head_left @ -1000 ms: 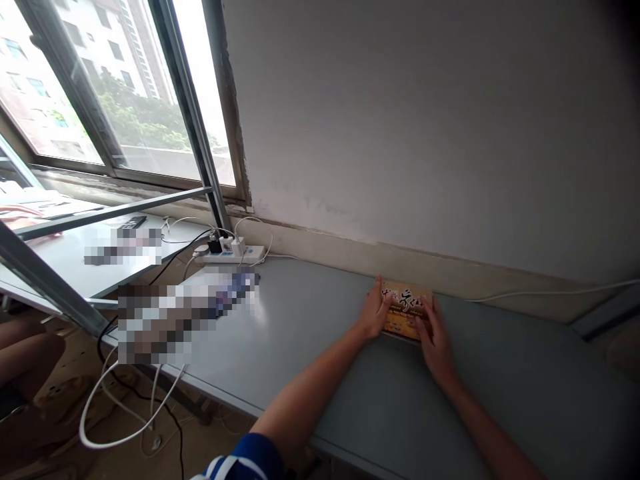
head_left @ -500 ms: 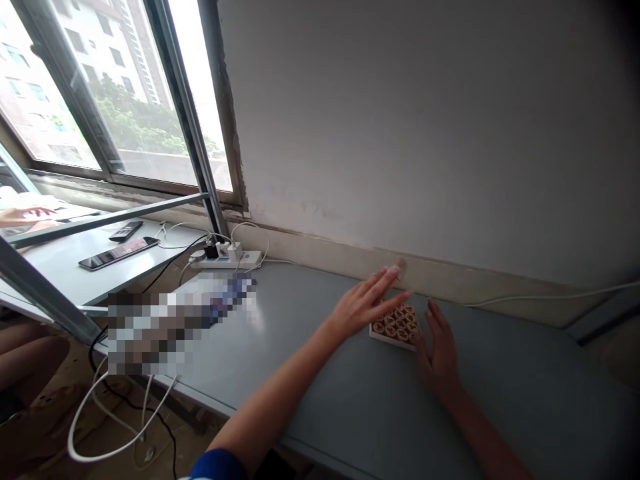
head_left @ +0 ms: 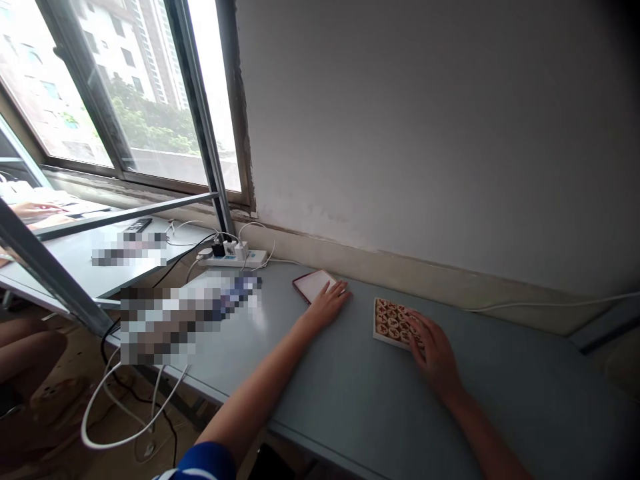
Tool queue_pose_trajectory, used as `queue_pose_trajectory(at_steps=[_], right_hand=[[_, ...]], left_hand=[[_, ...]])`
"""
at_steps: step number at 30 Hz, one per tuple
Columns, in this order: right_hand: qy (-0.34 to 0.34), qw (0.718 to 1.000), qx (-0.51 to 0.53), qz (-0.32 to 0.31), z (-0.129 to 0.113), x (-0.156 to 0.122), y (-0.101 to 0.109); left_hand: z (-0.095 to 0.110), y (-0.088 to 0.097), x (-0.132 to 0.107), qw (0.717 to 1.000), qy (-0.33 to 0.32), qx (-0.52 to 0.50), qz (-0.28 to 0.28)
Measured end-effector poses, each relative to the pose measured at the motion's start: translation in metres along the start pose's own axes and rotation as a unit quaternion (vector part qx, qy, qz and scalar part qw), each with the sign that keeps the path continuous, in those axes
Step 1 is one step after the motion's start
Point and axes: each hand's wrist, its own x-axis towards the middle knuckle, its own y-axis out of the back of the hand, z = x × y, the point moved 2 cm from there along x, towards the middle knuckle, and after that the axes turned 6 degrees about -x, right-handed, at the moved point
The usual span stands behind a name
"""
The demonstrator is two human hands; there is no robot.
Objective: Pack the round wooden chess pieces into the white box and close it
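Round wooden Chinese chess pieces [head_left: 389,320] with carved characters sit in rows in a shallow, pale box [head_left: 389,341] on the grey desk. My right hand [head_left: 436,347] is over the box's right end, fingers spread across the pieces there and thumb near the front edge; it hides that end. To the left, a lid [head_left: 313,283] with a white inside and dark red rim lies flat. My left hand [head_left: 329,301] rests with outstretched fingers on the lid's right part and the desk beside it.
A white power strip [head_left: 235,258] with plugged-in chargers stands by the wall under the window. A blurred-out item [head_left: 190,320] covers the desk's left end. Cables [head_left: 103,427] hang below. Another person's hand [head_left: 37,210] is at the neighbouring desk, beyond a metal frame bar [head_left: 130,217].
My left hand has moved left and down from above the box, and the lid now shows beneath it. My right hand has moved left onto the box's end.
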Motion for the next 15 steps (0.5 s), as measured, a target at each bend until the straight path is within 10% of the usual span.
queue_pose_trajectory(at_steps=[6,15], right_hand=[[0.006,1.000,0.000,-0.016,0.004,-0.003,-0.007],[0.030,0.999,-0.012,-0.027,0.011,-0.008,-0.016]], left_hand=[[-0.026,0.050,-0.047,0.995,0.067,0.047,0.053],[-0.141,0.104,-0.192,0.919,0.369,0.135,0.021]])
